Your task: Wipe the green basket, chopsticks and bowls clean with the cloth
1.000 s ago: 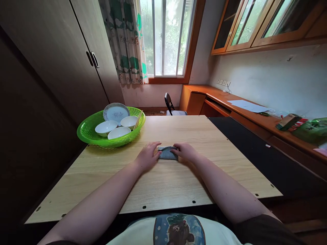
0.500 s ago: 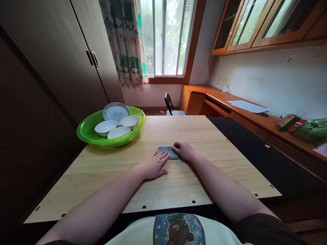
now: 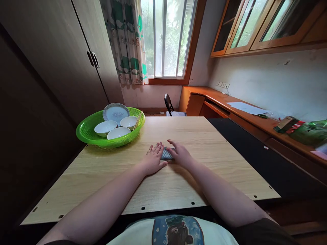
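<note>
On the pale worktop (image 3: 176, 131), in front of the person, a blue-grey cloth (image 3: 167, 155), apparently folded, is lying partly under both hands. The left hand (image 3: 153, 161) is lying flat over its left end, fingers straight and slightly parted, gripping nothing. The right hand (image 3: 181, 154) is covering the right end, fingers loosely spread; no pinch is showing. Risk, judged: uneven pressure or a dragging palm could be skewing the cloth or loosening its layers. Count: one cloth, two hands; one green basket (image 3: 85, 128) is holding one plate (image 3: 116, 111), three bowls (image 3: 105, 128) and some chopsticks (image 3: 138, 121), number unclear.
</note>
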`<state>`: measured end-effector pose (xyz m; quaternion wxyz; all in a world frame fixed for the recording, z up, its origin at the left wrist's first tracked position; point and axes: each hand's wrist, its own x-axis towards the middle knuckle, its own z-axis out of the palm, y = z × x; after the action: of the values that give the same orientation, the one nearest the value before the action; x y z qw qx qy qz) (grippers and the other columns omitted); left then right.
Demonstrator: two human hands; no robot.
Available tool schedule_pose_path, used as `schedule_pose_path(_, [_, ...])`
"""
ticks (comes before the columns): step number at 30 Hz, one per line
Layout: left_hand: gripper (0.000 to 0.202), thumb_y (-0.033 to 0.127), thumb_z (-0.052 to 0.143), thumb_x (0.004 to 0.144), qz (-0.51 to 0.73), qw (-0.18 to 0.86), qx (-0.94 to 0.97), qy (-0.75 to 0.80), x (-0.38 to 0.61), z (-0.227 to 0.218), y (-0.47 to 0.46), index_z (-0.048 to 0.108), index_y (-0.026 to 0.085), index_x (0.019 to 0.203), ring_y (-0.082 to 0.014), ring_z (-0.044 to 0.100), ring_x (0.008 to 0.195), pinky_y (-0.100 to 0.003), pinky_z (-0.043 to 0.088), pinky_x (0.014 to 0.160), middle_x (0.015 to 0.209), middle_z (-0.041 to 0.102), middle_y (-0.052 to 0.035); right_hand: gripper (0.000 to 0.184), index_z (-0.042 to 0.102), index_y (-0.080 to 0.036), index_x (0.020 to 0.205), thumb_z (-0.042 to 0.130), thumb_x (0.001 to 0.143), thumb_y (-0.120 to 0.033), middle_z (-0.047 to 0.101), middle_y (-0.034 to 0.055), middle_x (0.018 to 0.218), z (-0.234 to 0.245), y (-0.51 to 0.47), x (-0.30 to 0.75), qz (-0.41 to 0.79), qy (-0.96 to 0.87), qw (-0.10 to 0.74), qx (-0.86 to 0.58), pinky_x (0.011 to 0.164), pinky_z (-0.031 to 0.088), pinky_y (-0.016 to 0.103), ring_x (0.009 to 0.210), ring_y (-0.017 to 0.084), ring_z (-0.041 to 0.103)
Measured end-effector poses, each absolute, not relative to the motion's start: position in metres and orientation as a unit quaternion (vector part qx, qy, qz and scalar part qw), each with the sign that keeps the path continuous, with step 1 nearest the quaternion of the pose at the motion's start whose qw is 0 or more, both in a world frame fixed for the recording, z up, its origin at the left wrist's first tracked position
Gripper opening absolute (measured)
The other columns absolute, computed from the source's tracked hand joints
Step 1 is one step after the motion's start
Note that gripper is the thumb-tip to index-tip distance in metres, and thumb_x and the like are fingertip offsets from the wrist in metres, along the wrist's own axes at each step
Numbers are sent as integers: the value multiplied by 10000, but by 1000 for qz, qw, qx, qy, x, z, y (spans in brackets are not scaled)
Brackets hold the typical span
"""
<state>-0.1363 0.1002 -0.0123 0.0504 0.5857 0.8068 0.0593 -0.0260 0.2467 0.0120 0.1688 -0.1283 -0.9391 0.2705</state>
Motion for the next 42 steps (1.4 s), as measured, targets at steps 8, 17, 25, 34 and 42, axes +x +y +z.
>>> schedule_pose_path(8, [759, 400, 377, 867, 16, 107, 607, 787, -145, -19, 106, 91, 102, 1504, -240, 22, 1458, -469, 42, 1164, 1577, 76, -130, 870, 116, -13, 1492, 299, 896, -621, 111, 178, 1557, -9, 218, -34, 191, -977, -32, -89, 1170, 68, 399, 1455, 256, 60])
schedule_pose_path(17, [872, 636, 299, 859, 40, 94, 572, 814, -144, -17, 99, 124, 67, 1496, -274, 25, 1457, -492, 41, 1155, 1565, 87, -172, 894, 192, -22, 1481, 268, 879, -679, 142, 222, 1545, -10, 248, -33, 121, -958, -82, -245, 1135, 75, 533, 1443, 333, 86])
schedule_pose_path(25, [694, 499, 232, 925, 126, 77, 511, 847, -157, -7, 97, 237, 67, 1468, -256, 168, 1441, -490, 136, 1152, 1544, 223, -161, 454, 536, -147, 1285, 486, 907, -395, 607, 129, 1257, 4, 281, -34, 195, -969, 55, -141, 942, 403, 313, 1137, 231, 558])
schedule_pose_path(34, [613, 487, 350, 911, 201, 57, 515, 831, -158, -7, 96, 370, 140, 1416, -248, 318, 1386, -454, 203, 1147, 1480, 389, -139, 268, 685, -166, 928, 564, 858, -394, 679, 97, 1010, -1, 276, -39, 171, -967, 74, -172, 830, 410, 305, 979, 219, 578])
schedule_pose_path(42, [586, 472, 376, 906, 205, 54, 518, 829, -158, -4, 94, 432, 127, 1375, -252, 318, 1384, -442, 195, 1153, 1461, 418, -140, 225, 647, -182, 913, 570, 831, -377, 699, 48, 862, -4, 284, -41, 281, -915, 97, -273, 612, 378, 254, 750, 170, 604])
